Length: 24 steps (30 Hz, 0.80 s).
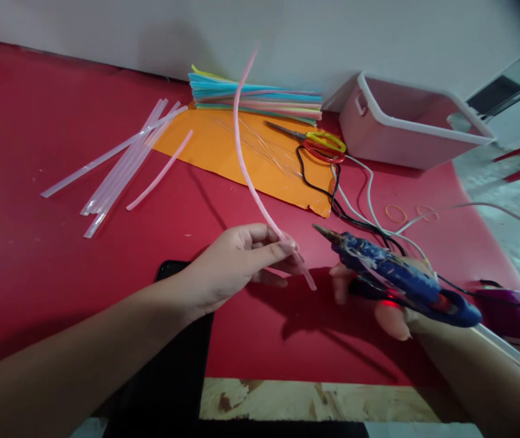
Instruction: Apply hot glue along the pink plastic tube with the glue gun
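Note:
Between thumb and fingers, my left hand (246,261) pinches a long pink pipe cleaner (247,167) near its lower end. The stem curves upward, and its short tail points down to the right. A blue glue gun (392,274) is gripped in my right hand (392,316), its nozzle aimed left, a short gap from the pipe cleaner. A red light glows on the gun near my thumb. Left of my left hand, a shorter pink piece of pipe cleaner (159,170) lies beside several clear glue sticks (120,161).
On an orange sheet (214,146) lie scissors (319,145) and thin clear strands. Behind it is a bundle of coloured pipe cleaners (255,97). A pink bin (392,137) stands at the back right. Cables (365,213), rubber bands (396,213) and a purple device (511,310) are rightward.

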Tool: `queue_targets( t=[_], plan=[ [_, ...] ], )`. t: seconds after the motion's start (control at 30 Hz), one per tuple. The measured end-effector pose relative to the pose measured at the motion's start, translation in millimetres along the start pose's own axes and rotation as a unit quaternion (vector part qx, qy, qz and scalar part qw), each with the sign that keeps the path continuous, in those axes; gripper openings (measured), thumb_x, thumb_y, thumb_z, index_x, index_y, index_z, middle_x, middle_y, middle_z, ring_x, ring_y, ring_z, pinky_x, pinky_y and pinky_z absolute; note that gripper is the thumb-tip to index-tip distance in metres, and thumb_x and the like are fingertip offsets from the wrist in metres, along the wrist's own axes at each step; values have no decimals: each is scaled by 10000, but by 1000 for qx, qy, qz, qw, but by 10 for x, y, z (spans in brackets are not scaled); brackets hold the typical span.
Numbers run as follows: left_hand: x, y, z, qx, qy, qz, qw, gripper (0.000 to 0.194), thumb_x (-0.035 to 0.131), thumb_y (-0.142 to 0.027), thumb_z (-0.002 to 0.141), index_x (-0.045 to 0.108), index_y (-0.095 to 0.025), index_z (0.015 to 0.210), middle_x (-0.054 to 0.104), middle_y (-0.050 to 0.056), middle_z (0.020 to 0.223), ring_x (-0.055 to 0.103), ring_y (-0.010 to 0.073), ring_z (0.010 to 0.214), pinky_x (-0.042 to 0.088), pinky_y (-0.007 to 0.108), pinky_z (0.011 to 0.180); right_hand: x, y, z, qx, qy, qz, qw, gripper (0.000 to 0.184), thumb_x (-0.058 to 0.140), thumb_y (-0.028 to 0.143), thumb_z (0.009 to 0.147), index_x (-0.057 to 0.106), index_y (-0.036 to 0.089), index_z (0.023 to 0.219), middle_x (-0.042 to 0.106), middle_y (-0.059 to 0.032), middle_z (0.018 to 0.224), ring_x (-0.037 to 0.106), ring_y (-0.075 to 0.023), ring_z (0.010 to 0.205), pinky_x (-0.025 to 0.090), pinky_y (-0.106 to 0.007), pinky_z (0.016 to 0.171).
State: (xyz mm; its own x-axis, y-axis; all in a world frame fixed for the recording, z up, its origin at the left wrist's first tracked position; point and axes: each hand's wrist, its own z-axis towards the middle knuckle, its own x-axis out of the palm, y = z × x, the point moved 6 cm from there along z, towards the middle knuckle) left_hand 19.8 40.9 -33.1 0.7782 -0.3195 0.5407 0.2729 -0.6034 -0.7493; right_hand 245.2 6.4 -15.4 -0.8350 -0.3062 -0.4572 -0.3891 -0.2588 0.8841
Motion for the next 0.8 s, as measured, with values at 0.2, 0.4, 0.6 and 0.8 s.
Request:
queue_targets(
  t=[0.2,0.4,0.6,0.8],
  plan=[
    [-41,-61,0,34,-12,24,999,235,903,-295,865,722,-147,835,787,30,829,768,131,774,580,194,675,-86,-6,-17,60,16,106,992,260,797,487,906,678,296,1036,654,7,757,556,-150,574,426,-255,497],
    [-42,-73,-3,46,-8,52,998,222,842,-281,919,668,-165,845,788,18,812,757,121,743,541,190,643,-116,-22,-51,6,21,70,997,290,687,496,964,624,236,852,627,-18,696,526,-166,576,398,-303,520],
    [-27,-121,-13,65,-17,116,991,187,820,-250,925,688,-162,826,802,25,830,723,107,731,538,205,659,-228,23,-44,-18,9,-18,1000,271,654,456,947,602,234,803,613,-15,659,533,-165,532,370,-311,485],
    [-39,-137,-40,60,-34,166,984,183,775,-252,954,701,-158,815,808,29,807,710,108,702,543,220,661,-234,4,-71,-38,32,-67,997,104,618,316,870,599,236,807,614,-1,627,511,-157,496,348,-308,470]
  ],
)
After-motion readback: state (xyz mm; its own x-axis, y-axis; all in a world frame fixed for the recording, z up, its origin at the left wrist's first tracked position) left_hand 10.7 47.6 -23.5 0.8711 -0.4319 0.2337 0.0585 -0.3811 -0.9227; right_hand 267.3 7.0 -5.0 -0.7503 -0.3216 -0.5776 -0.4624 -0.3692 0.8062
